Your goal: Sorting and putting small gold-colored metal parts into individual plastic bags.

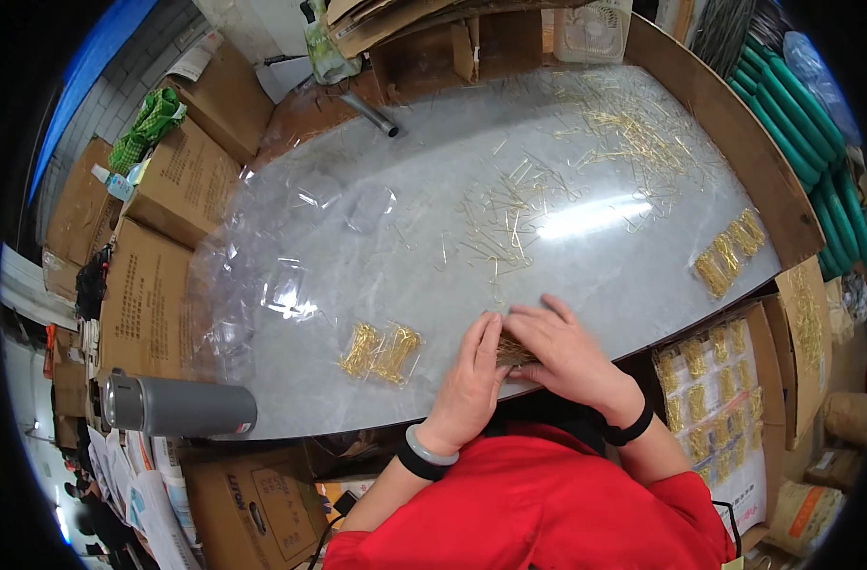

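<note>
At the near edge of the grey table (414,271), a bundle of thin wire hooks (514,351) sits between my two hands. My left hand (470,375) presses its left side, fingers together and pointing away from me. Over its right side curls my right hand (568,354), thumb toward the left hand. Much of the bundle is hidden under the fingers. Loose gold hooks (509,223) lie scattered beyond the hands, with a larger pile (642,138) at the far right. Two clear bags of gold hooks (381,353) rest left of my left hand.
Clear plastic bags (286,285) cover the table's left side. A grey bottle (182,406) lies at the near left corner. Packed hooks (728,252) sit at the right edge; a carton (714,408) below holds several more. A metal tube (369,114) lies at the back.
</note>
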The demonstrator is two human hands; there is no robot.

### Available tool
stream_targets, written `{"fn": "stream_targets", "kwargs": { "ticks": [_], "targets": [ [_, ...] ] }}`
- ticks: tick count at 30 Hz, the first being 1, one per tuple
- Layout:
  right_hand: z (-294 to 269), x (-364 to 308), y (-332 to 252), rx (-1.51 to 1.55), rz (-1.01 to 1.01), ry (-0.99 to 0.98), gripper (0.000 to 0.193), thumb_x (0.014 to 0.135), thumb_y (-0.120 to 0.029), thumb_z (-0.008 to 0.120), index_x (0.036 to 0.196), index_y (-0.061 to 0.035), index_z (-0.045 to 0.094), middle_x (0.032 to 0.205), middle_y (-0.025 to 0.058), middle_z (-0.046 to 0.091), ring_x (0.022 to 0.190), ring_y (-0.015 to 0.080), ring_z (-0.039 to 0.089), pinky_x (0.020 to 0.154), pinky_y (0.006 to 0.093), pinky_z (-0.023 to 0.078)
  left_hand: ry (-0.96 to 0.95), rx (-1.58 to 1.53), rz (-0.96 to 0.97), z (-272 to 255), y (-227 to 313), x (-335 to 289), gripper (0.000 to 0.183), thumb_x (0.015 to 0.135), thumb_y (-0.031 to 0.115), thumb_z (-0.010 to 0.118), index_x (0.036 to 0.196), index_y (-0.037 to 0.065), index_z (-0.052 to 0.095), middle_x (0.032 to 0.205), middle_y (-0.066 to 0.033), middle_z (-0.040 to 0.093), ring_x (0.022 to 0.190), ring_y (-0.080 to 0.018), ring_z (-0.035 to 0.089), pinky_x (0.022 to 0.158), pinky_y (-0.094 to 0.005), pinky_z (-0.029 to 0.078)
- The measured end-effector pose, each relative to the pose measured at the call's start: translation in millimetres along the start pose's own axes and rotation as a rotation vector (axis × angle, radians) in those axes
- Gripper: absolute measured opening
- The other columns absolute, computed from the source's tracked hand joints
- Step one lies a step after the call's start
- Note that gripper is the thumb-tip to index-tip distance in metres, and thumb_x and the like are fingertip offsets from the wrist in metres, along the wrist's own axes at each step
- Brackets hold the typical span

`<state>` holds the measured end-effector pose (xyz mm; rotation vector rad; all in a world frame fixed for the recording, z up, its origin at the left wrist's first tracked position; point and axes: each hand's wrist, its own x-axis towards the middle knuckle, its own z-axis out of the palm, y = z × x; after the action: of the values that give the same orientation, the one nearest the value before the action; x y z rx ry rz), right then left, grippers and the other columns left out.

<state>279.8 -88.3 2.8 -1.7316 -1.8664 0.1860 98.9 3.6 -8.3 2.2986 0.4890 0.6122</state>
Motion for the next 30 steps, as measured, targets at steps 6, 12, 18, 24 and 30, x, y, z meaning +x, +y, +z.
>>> {"fn": "stream_targets", "kwargs": {
  "ticks": [6, 12, 18, 24, 30],
  "targets": [
    [1.5, -3.4, 0.6, 0.247, -0.096, -0.019, 0.066, 0.073, -0.011, 0.082, 0.133, -0.0035, 0.054, 0.133, 0.0170, 0.057, 0.130, 0.0350, 0.051, 0.112, 0.0489, 0.039, -0.017, 0.260, 0.092, 3.4, -6.8, -0.7, 0.070, 0.092, 0.003, 0.063, 0.152, -0.005, 0.028, 0.147, -0.0265, 0.042, 0.142, -0.0427, 0.037, 0.119, -0.0570, 0.026],
    [-2.8, -15.6, -17.7, 0.141, 0.032, 0.196, 0.049, 0.073, -0.004, 0.079, 0.120, -0.0115, 0.065, 0.118, 0.0118, 0.062, 0.114, 0.0365, 0.058, 0.101, 0.0432, 0.046, -0.014, 0.255, 0.115, 4.8, -9.8, -0.7, 0.064, 0.094, 0.006, 0.061, 0.151, -0.004, 0.032, 0.144, -0.0254, 0.045, 0.139, -0.0432, 0.040, 0.118, -0.0581, 0.027],
    [9.5, -24.0, -15.9, 0.053, -0.015, 0.324, 0.024, 0.077, -0.004, 0.076, 0.100, -0.0106, 0.072, 0.109, 0.0081, 0.064, 0.105, 0.0289, 0.059, 0.091, 0.0413, 0.047, -0.009, 0.246, 0.117, 2.5, -7.1, 1.3, 0.059, 0.094, 0.006, 0.061, 0.148, -0.004, 0.039, 0.141, -0.0240, 0.047, 0.138, -0.0436, 0.042, 0.118, -0.0579, 0.028],
    [10.7, -19.8, -19.7, -0.033, 0.220, 0.438, 0.024, 0.084, -0.007, 0.071, 0.108, -0.0086, 0.070, 0.116, 0.0114, 0.066, 0.110, 0.0303, 0.060, 0.101, 0.0460, 0.042, -0.024, 0.246, 0.113, 1.9, -7.4, 0.3, 0.058, 0.092, 0.004, 0.062, 0.145, -0.005, 0.042, 0.141, -0.0232, 0.045, 0.138, -0.0433, 0.041, 0.118, -0.0577, 0.028],
    [24.9, -15.0, -28.3, -0.037, 0.148, 0.239, 0.051, 0.087, -0.003, 0.061, 0.137, 0.0024, 0.051, 0.129, 0.0200, 0.061, 0.127, 0.0390, 0.054, 0.115, 0.0556, 0.034, -0.021, 0.252, 0.140, 5.5, -7.7, 2.4, 0.057, 0.091, 0.002, 0.062, 0.144, -0.006, 0.042, 0.142, -0.0239, 0.043, 0.136, -0.0448, 0.042, 0.117, -0.0574, 0.030]
  ]
}}
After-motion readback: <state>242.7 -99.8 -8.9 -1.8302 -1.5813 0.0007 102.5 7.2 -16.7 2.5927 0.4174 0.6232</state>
